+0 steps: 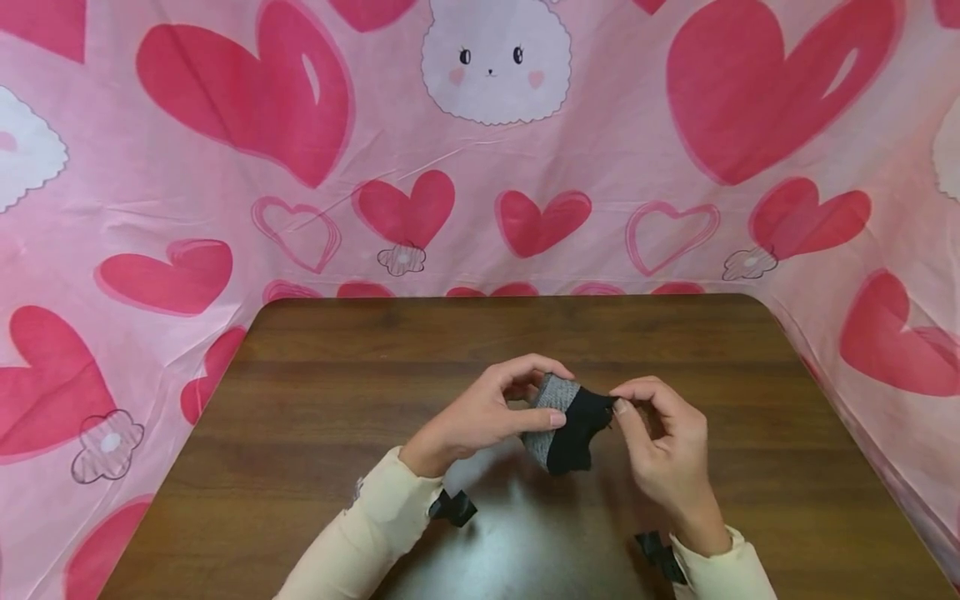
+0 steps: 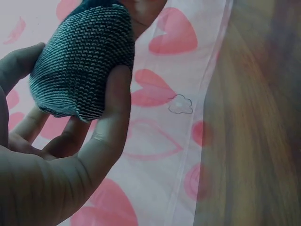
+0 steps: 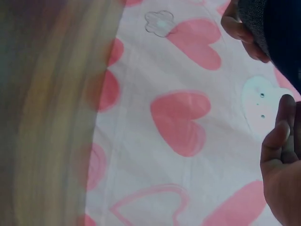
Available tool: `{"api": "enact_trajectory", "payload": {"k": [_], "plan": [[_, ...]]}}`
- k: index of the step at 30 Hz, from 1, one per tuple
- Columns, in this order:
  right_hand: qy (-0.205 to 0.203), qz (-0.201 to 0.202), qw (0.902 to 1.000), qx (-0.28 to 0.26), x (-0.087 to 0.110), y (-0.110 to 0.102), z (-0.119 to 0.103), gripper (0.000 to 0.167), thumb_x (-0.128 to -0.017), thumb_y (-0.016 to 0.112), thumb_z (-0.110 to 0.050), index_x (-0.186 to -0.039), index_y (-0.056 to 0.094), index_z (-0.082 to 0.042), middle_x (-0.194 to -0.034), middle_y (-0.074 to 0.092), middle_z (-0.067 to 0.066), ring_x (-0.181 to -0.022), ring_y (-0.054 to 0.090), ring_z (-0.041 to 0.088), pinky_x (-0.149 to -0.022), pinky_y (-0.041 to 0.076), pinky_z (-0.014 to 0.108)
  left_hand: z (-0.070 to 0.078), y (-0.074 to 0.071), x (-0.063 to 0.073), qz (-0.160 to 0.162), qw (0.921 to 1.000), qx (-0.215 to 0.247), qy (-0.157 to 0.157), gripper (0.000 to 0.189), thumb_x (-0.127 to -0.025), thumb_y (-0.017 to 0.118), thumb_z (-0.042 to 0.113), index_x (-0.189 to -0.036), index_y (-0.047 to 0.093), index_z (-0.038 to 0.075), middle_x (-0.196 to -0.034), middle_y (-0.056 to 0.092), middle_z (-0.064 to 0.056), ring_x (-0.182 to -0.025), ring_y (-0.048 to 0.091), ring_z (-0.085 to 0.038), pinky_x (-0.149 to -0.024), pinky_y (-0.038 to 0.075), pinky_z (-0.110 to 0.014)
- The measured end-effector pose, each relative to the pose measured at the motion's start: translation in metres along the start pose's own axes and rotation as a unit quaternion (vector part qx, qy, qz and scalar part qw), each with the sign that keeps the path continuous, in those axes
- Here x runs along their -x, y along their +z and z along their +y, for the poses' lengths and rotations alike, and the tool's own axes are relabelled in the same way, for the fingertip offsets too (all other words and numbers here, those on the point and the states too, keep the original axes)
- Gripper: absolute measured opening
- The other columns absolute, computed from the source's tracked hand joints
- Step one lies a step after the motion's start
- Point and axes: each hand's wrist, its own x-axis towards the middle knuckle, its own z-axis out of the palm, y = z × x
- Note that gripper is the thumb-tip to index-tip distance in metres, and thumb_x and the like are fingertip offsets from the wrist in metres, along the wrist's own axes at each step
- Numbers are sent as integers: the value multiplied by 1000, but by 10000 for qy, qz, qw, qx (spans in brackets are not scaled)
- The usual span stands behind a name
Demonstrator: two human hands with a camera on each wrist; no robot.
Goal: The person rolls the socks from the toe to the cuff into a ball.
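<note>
A small knitted cloth piece, grey speckled at one end and black at the other (image 1: 581, 429), is held up over the brown table in the head view; it looks like a bunched sock. My left hand (image 1: 487, 408) grips the grey end, thumb on the near face and fingers behind. At the upper black corner, the thumb and forefinger of my right hand (image 1: 667, 450) pinch the fabric. The left wrist view shows the rounded grey knit (image 2: 84, 61) between thumb and fingers. In the right wrist view, the cloth (image 3: 282, 37) is partly cut off by the frame.
The wooden table (image 1: 360, 350) spreads beneath both hands. Pink sheeting with red hearts (image 1: 547, 221) hangs behind it and along both sides. Black straps (image 1: 453, 507) stick out near the cream sleeves (image 1: 360, 533).
</note>
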Motion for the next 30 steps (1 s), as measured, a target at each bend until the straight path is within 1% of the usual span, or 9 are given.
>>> {"api": "enact_trajectory", "payload": {"k": [4, 7, 11, 14, 16, 19, 21, 26, 30], "plan": [[-76, 290, 9995, -19, 2, 3, -2, 24, -77, 57, 30, -89, 66, 11, -80, 63, 17, -69, 62, 10, -61, 51, 15, -2, 1, 2, 348, 9990, 221, 147, 37, -90, 74, 4, -125, 65, 10, -105, 64, -11, -91, 61, -27, -76, 52, -38], [-47, 259, 9997, -12, 8, 9, -1, 25, -75, 58, 31, -89, 66, 12, -79, 63, 17, -69, 62, 13, -65, 53, 16, -3, 4, 2, 522, 9983, 169, 196, 36, -90, 75, 5, -124, 66, 10, -104, 64, -11, -91, 61, -27, -78, 52, -41], [258, 402, 9988, -136, 14, 11, 2, 26, -75, 61, 31, -93, 67, 14, -79, 64, 17, -68, 62, 15, -66, 53, 16, -5, 8, 2, 763, 9971, 7, 77, 36, -90, 76, 8, -124, 67, 12, -105, 63, -8, -93, 60, -25, -81, 51, -42], [546, 607, 9966, -120, 16, 9, 2, 21, -78, 63, 27, -91, 68, 11, -78, 64, 12, -66, 58, 12, -60, 47, 15, -6, 9, 1, 1023, 9948, 32, -24, 38, -88, 77, 8, -124, 67, 13, -104, 63, -8, -92, 60, -24, -78, 52, -38], [722, 451, 9964, -24, 18, 7, 0, 19, -80, 66, 24, -89, 70, 7, -76, 63, 8, -64, 53, 10, -56, 42, 18, -7, 9, 1, 1163, 9931, 116, -51, 39, -88, 77, 6, -125, 67, 12, -103, 64, -9, -90, 61, -25, -73, 53, -35], [962, -160, 9951, 154, 19, 6, -4, 21, -82, 72, 16, -88, 72, -4, -75, 60, 3, -63, 48, 10, -53, 38, 23, -7, 10, 1, 1239, 9919, 265, -63, 44, -86, 78, 4, -127, 66, 12, -104, 64, -11, -91, 64, -27, -69, 54, -33], [1134, -482, 9921, 222, 19, 7, -7, 22, -82, 75, 12, -89, 72, -10, -75, 58, 1, -63, 47, 11, -52, 38, 24, -8, 12, 1, 1225, 9920, 311, -54, 46, -86, 79, 2, -129, 65, 11, -106, 64, -12, -93, 65, -28, -69, 55, -33], [1284, -651, 9890, 343, 18, 10, -10, 23, -83, 76, 9, -86, 68, -12, -74, 55, 1, -63, 47, 12, -52, 38, 24, -9, 14, 0, 1174, 9928, 236, -83, 48, -85, 80, 4, -129, 65, 13, -111, 65, -8, -98, 63, -28, -71, 55, -35], [1170, -894, 9869, 654, 19, 10, -10, 24, -88, 72, 9, -88, 62, -13, -75, 51, -2, -62, 46, 10, -52, 38, 24, -10, 10, 1, 1343, 9909, 81, -16, 47, -85, 80, 6, -129, 65, 14, -111, 66, -8, -97, 63, -28, -72, 56, -37]]}}
